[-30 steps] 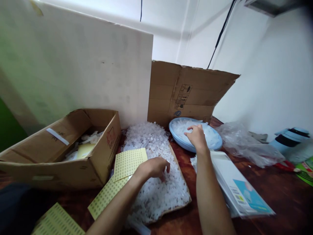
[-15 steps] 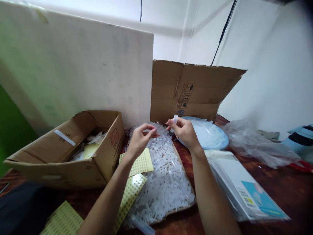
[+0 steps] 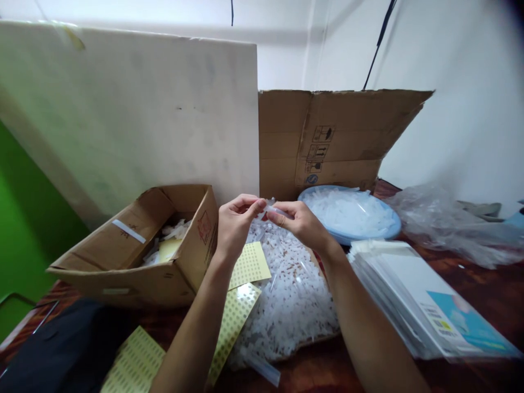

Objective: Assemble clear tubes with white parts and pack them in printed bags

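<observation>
My left hand [image 3: 239, 221] and my right hand [image 3: 301, 224] meet in front of me, fingertips almost together. Between them is a small translucent plastic tube [image 3: 272, 209], lying roughly sideways. My right thumb and fingers grip its right part, while my left thumb and fingers pinch at its left end; the fingers cover much of it. Below spreads a broad heap of small whitish translucent plastic pieces [image 3: 292, 295]. By my left forearm lie yellow sheets of small round stickers [image 3: 249, 263], one partly over the heap's edge.
An open cardboard box [image 3: 123, 286] with scraps stands left. Behind my right hand sits a light-blue basin [image 3: 393, 229] of translucent pieces. A stack of packets [image 3: 403, 284] lies right, with crumpled clear plastic [image 3: 442, 218] beyond. Dark cloth [image 3: 61, 344] occupies the near left.
My hands have come together from apart. The tube, earlier upright in my right hand, now lies sideways between both hands. The view has shifted slightly.
</observation>
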A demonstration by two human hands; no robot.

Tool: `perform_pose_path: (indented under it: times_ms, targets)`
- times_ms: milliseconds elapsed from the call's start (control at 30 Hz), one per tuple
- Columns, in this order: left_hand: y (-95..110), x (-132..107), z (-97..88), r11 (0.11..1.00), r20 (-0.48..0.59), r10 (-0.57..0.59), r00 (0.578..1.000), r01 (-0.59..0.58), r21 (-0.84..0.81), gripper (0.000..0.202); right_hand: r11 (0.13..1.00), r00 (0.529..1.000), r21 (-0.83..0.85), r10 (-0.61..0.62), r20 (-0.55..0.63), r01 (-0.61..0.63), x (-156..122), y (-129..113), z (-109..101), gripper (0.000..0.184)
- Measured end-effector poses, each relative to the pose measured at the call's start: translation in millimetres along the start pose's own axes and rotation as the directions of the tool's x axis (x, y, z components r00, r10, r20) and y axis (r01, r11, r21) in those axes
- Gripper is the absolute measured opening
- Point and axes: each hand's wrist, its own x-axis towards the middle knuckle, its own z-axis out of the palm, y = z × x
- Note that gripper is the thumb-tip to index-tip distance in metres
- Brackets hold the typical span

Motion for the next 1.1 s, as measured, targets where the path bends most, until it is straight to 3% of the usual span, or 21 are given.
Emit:
perform_pose_path:
  times_ms: [200, 500, 700, 833, 900, 967, 1033, 1100]
  targets:
    - [-5.6, -1.8, 8.3, 0.98, 0.005, 0.039, 0.999, -0.037, -0.196, 0.015, 0.994, 0.999, 0.104, -0.008, -0.048, 0.013, -0.6, -4.5, 3.0, 0.047]
    - [6.5, -9.3, 22.2, 0.987, 0.039, 0.063, 0.997, -0.056, -0.153, 0.014, 0.971, 0.996, 0.22, 0.087, 0.038, -0.093, -7.2, -12.4, -13.1, 0.05]
    - [9.5, -8.2, 22.6, 0.991, 0.086, 0.002, 0.996, 0.009, -0.131, 0.026, 0.918, 0.993, 0.381, 0.089, 0.072, -0.11, -2.8, -8.3, -8.9, 0.052]
    - [1.7, -3.1, 16.7, 0.996, 0.118, 0.01, 0.993, 0.001, -0.095, 0.024, 0.903, 0.991, 0.411, 0.098, 0.087, -0.125, 2.8, 2.5, -1.5, 0.055]
    - [-10.4, 2.7, 9.9, 1.0, 0.098, 0.002, 0.995, -0.001, -0.008, 0.022, 0.957, 0.993, 0.267, 0.115, 0.005, -0.112, 6.7, 16.2, 5.7, 0.055]
    - [-24.3, 9.2, 1.6, 0.986, 0.033, -0.029, 0.999, 0.023, 0.168, 0.02, 0.985, 0.984, -0.088, 0.134, -0.118, -0.145, 9.5, 36.1, 13.9, 0.044]
    - [-33.3, 14.2, -5.5, 0.943, -0.073, -0.034, 0.997, 0.056, 0.329, 0.015, 0.834, 0.968, -0.492, 0.222, -0.12, -0.252, 9.6, 58.9, 20.1, 0.021]
    - [-32.4, 16.3, -9.4, 0.926, -0.138, -0.013, 0.99, 0.064, 0.372, 0.016, 0.772, 0.952, -0.564, 0.292, -0.096, -0.294, 6.9, 80.2, 22.2, 0.009]
